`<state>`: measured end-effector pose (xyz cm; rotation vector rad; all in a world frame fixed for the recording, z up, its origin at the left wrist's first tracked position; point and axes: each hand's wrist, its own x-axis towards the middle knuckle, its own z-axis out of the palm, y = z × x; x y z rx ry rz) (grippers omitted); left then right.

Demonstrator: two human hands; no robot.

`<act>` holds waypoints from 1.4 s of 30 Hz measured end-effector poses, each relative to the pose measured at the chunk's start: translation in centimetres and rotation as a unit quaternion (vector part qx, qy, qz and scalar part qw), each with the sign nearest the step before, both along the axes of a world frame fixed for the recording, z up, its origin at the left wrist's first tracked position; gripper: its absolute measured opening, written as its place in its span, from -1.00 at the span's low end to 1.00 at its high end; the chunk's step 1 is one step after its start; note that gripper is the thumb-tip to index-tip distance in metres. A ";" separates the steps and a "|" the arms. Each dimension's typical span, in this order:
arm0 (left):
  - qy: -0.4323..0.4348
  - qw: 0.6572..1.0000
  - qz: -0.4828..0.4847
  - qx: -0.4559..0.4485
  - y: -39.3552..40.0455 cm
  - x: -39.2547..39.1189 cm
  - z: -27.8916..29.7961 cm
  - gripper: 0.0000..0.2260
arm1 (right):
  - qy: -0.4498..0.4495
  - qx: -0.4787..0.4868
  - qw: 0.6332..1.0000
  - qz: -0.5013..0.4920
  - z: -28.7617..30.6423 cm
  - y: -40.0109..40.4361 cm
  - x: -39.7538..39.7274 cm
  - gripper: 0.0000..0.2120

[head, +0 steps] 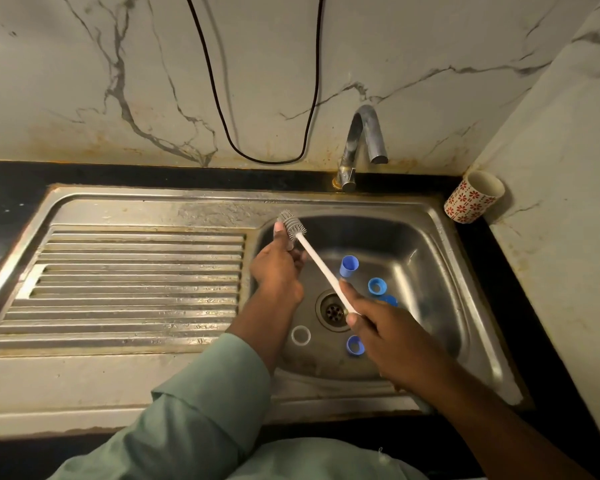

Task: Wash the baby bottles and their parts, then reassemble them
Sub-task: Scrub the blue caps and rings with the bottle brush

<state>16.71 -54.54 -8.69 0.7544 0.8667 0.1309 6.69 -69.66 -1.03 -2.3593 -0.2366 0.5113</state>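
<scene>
1. A steel sink (440,237) with a ribbed draining board (136,282) on its left is set into a dark bench (520,289); the steel is dull and water-stained, with rusty marks along its back edge.
2. Behind it rises a pale marble-veined wall (84,81), stained brownish near the bench, and a black cable (222,109) hangs down it in a loop.
3. A curved metal tap (359,147) stands at the back rim of the basin, with its spout over the bowl.
4. A white cup with red flower prints (473,197) leans tilted in the right-hand corner of the bench against the side wall.
5. The right hand (385,327) has its grip clenched round the white handle of a bottle brush (321,268), whose grey bristle head points up and left.
6. The left hand (278,268) grips a small part against the bristle head; what that part is I cannot tell.
7. In the basin lie a blue cap (348,266), 2 blue rings (377,285) (355,345) and a white ring (300,335), spread around the drain (331,310).
8. The left arm wears a pale green sleeve (205,403).
</scene>
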 end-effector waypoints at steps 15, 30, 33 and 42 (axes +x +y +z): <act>0.039 0.990 -0.028 0.129 2.0 0.6 -0.3 -0.45 | 0.014 0.052 0.998 -0.020 0.1 -0.1 0.0 -0.58; -0.052 0.985 -0.095 0.131 1.2 -0.1 -0.7 -0.51 | 0.112 0.103 0.986 -0.073 -0.5 -0.9 0.2 -0.62; -0.090 0.988 -0.090 0.082 2.0 -0.3 -0.3 -0.59 | 0.119 0.128 0.982 -0.074 -0.5 -1.5 -0.2 -0.60; -0.035 0.997 -0.031 -0.065 1.5 0.7 0.3 -0.90 | 0.139 0.134 0.978 -0.078 -0.7 -1.6 -0.6 -0.65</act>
